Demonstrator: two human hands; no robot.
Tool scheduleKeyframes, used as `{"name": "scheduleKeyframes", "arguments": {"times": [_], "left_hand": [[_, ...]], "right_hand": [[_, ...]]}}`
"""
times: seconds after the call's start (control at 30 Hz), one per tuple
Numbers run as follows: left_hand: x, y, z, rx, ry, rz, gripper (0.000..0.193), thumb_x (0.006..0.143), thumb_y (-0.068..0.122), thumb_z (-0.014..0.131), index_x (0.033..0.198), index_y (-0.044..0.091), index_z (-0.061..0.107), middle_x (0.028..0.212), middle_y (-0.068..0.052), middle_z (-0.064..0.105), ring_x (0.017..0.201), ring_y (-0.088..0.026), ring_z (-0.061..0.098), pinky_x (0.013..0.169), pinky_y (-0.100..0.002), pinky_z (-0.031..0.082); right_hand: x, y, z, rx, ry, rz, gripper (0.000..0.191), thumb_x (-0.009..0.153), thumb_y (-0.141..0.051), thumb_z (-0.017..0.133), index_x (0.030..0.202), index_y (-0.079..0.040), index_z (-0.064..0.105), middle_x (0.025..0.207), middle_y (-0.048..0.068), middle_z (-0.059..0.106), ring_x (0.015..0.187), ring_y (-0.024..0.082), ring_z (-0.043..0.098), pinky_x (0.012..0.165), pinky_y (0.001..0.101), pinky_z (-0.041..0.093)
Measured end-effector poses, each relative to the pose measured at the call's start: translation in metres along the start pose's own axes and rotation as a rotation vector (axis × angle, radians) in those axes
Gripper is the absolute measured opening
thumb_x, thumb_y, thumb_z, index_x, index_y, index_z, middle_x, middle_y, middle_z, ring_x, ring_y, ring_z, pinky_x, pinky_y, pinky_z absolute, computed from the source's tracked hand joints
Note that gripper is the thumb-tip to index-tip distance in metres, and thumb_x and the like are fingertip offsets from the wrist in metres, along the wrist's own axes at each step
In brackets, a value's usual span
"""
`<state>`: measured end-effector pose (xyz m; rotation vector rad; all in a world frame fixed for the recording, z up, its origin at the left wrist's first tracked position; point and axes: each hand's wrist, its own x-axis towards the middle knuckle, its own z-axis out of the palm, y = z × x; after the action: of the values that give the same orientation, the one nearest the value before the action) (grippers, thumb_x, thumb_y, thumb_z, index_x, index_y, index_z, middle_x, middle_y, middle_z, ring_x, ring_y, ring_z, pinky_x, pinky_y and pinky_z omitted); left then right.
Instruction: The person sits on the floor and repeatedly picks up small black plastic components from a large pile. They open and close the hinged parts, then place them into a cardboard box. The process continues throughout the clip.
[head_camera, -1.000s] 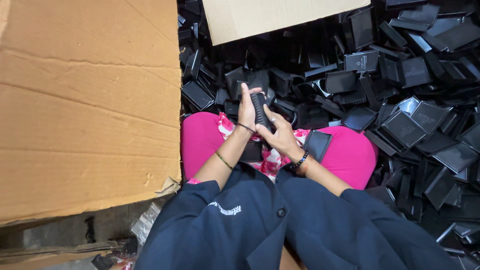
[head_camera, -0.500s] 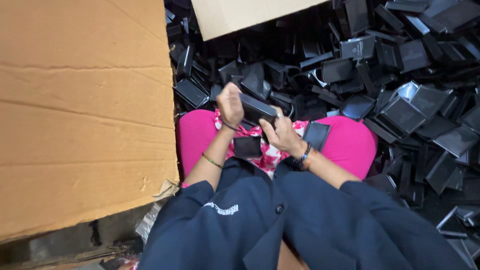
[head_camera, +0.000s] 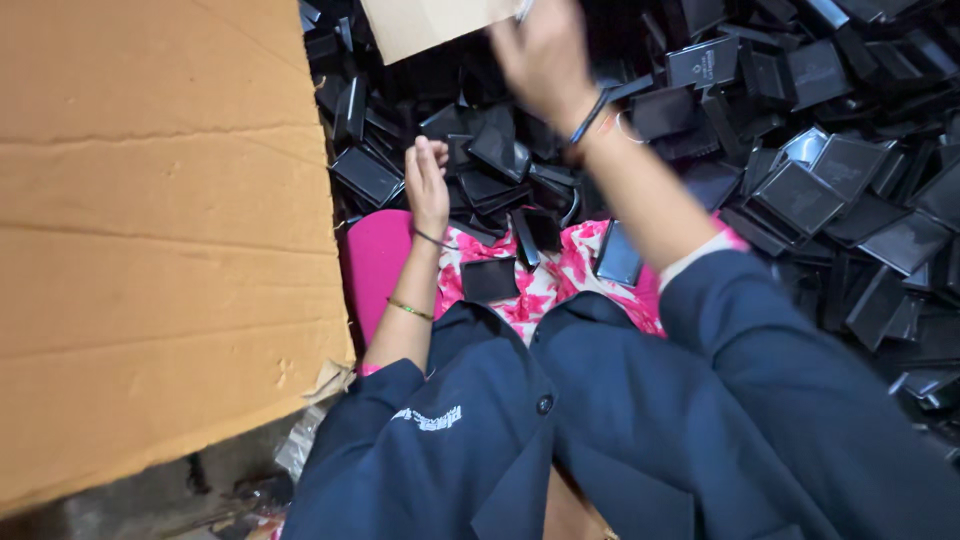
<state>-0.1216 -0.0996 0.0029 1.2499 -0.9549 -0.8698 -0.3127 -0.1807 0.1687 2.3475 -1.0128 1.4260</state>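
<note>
Two bare hands work over a heap of flat black plastic cases (head_camera: 800, 190). Beside the brown cardboard wall (head_camera: 160, 230), the left hand (head_camera: 427, 185) hovers open-fingered and empty just above them. Further right, the right hand (head_camera: 545, 60) is raised, blurred; its grip cannot be made out.

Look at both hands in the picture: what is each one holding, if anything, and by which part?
The left hand is open above the black boxes, holding nothing. The right hand is raised and blurred; any hold there cannot be told.
</note>
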Motion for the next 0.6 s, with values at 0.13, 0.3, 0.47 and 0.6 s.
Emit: {"name": "scheduleKeyframes", "arguments": {"times": [0.13, 0.3, 0.47, 0.6], "left_hand": [[0.002, -0.018, 0.018, -0.117, -0.097, -0.167, 0.042, 0.109, 0.044, 0.052, 0.11, 0.004, 0.063, 0.103, -0.007, 0.071, 0.092, -0.013, 0.067, 0.081, -0.03, 0.054], [-0.019, -0.025, 0.061, -0.286, -0.412, -0.575, 0.038, 0.097, 0.038, 0.066, 0.122, 0.009, 0.062, 0.109, -0.002, 0.07, 0.098, -0.011, 0.068, 0.088, -0.03, 0.055], [-0.011, -0.006, 0.089, -1.023, -0.281, -0.557, 0.047, 0.1, 0.043, 0.065, 0.129, 0.005, 0.059, 0.114, -0.007, 0.066, 0.101, -0.018, 0.068, 0.092, -0.036, 0.057], [0.031, 0.008, 0.084, -1.009, -0.092, -0.474, 0.029, 0.1, 0.032, 0.065, 0.125, 0.017, 0.061, 0.103, -0.006, 0.065, 0.092, -0.02, 0.066, 0.083, -0.039, 0.057]], "right_hand": [[-0.083, 0.013, 0.02, -0.235, -0.313, 0.154, 0.027, 0.08, -0.013, 0.072, 0.105, -0.002, 0.072, 0.106, 0.017, 0.067, 0.101, 0.036, 0.061, 0.082, 0.0479, 0.049], [-0.133, 0.039, 0.006, 0.115, -0.123, 0.644, 0.011, 0.096, -0.009, 0.071, 0.105, -0.003, 0.076, 0.097, 0.009, 0.073, 0.093, 0.025, 0.069, 0.086, 0.0378, 0.055], [-0.114, 0.0, -0.006, 0.824, -0.298, 0.911, 0.021, 0.098, -0.018, 0.075, 0.102, 0.003, 0.075, 0.1, 0.008, 0.073, 0.09, 0.006, 0.065, 0.08, 0.0269, 0.053], [-0.079, 0.032, -0.006, 0.389, -0.176, 0.711, 0.02, 0.097, -0.018, 0.075, 0.103, 0.001, 0.075, 0.095, 0.013, 0.073, 0.084, 0.021, 0.069, 0.077, 0.0332, 0.055]]}}
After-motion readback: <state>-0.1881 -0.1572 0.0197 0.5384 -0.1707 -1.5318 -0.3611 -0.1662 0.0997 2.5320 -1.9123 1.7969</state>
